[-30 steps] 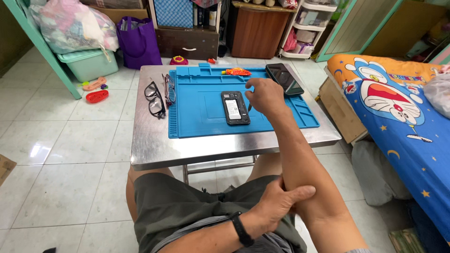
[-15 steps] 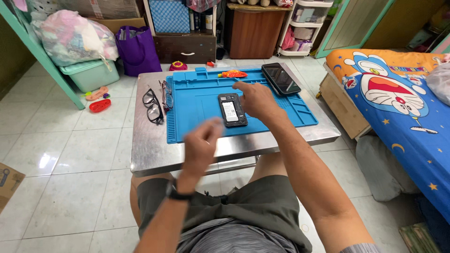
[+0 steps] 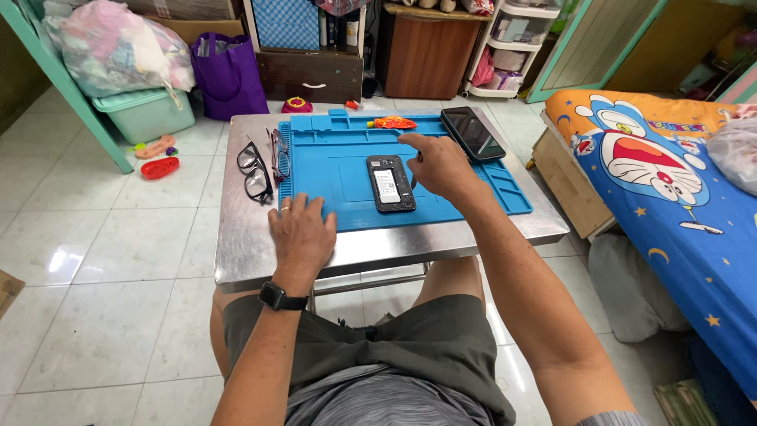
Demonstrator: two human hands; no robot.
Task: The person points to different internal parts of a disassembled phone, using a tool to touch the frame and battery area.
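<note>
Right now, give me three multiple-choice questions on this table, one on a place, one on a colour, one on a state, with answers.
1. Where do the glasses lie?
A. Left of the mat
B. On the mat
C. On the floor

2. What colour is the mat?
A. Grey
B. Blue
C. Red

3. How is the left hand?
A. Lifted and holding a tool
B. Flat on the mat's near corner
C. Gripping the glasses

Answers: 1 A, they rest on bare metal table beside the mat's left edge. 2 B, the whole mat is blue. 3 B, the palm lies down with fingers spread, while the right hand is by the open phone.
</note>
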